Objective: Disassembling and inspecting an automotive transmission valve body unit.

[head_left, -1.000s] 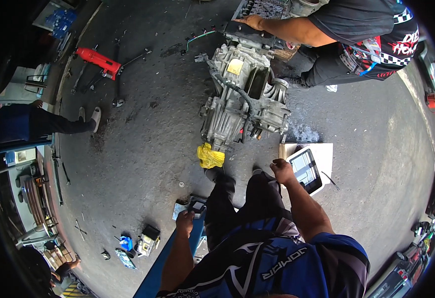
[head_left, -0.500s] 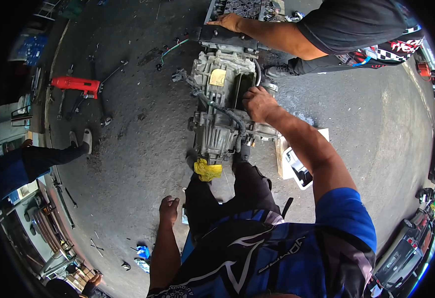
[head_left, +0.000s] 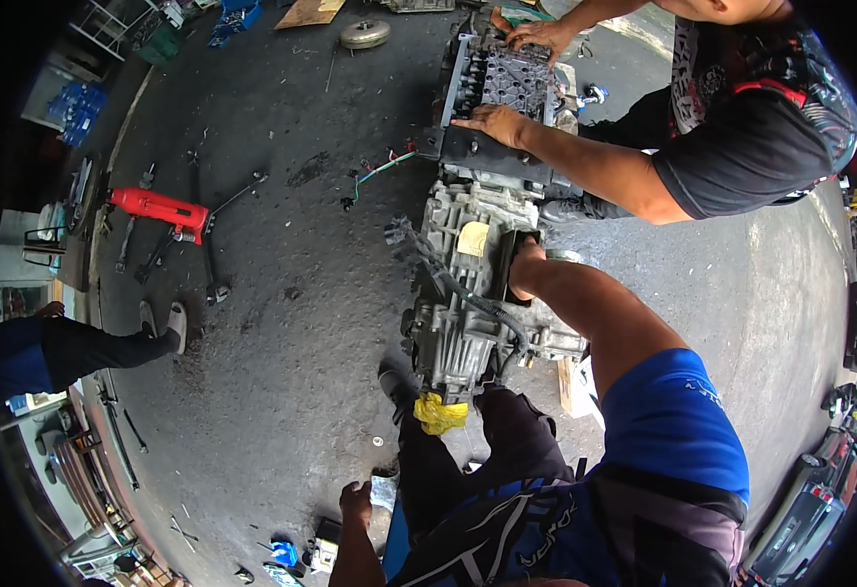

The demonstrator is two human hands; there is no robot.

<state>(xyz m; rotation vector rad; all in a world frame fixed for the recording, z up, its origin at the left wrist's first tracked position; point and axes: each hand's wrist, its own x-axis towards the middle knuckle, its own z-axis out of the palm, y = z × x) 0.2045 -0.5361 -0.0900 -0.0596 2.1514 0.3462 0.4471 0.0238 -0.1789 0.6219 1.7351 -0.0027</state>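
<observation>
A grey metal gearbox point(head_left: 453, 338), joined to an engine block point(head_left: 516, 83), lies between my legs. My right hand point(head_left: 526, 266) reaches down into the dark rectangular opening on the gearbox's right side. Its fingers are hidden inside, so what they touch does not show. A black corrugated wiring harness point(head_left: 477, 301) runs across the casing, left of that hand. Low in the view, my left hand point(head_left: 356, 499) hangs by my left leg with its fingers curled in; nothing shows in it. Yellow plastic point(head_left: 440, 415) covers the gearbox's near end.
Across the engine, another person has one hand point(head_left: 497, 124) on its near edge and one point(head_left: 544, 39) farther back. A red jack-like tool point(head_left: 159, 210) lies on the floor at left, near a person's sandalled feet point(head_left: 179, 328). A white-lined box point(head_left: 577, 386) sits beside the gearbox.
My right hand has gone from the rim of the opening down into it. The view has shifted, bringing more of the engine and the other person's second hand into sight.
</observation>
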